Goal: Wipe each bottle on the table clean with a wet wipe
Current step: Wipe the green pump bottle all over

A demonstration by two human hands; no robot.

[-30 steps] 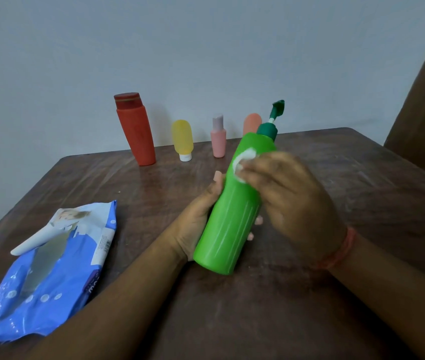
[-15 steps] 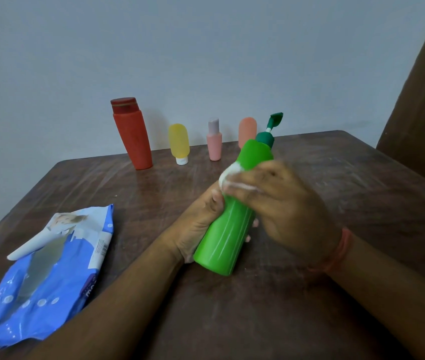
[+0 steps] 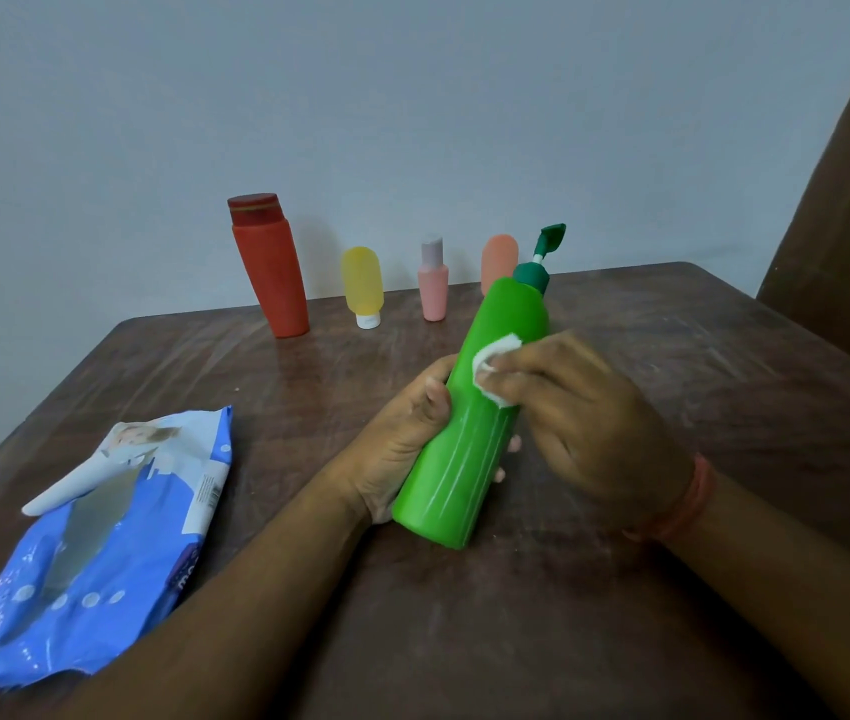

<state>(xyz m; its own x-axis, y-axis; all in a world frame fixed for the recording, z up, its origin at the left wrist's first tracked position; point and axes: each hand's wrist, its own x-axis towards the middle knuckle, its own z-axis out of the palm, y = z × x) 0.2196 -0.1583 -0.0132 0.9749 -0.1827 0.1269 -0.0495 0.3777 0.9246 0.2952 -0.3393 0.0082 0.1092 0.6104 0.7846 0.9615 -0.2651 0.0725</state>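
- The left hand [image 3: 402, 444] grips the green pump bottle [image 3: 469, 423], tilted, its base on the tabletop [image 3: 672, 356].
- The right hand [image 3: 594, 423] pinches a folded white wipe [image 3: 495, 363] against its upper side.
- Risk: smooth, ribbed plastic, once wet, may slip.

Plain pale grey-blue wall [image 3: 412, 96] behind, dark brown wooden worktop [image 3: 724, 356] with a scuffed, streaked surface, brown panel [image 3: 849, 226] leaning in at the far right edge, dim even light
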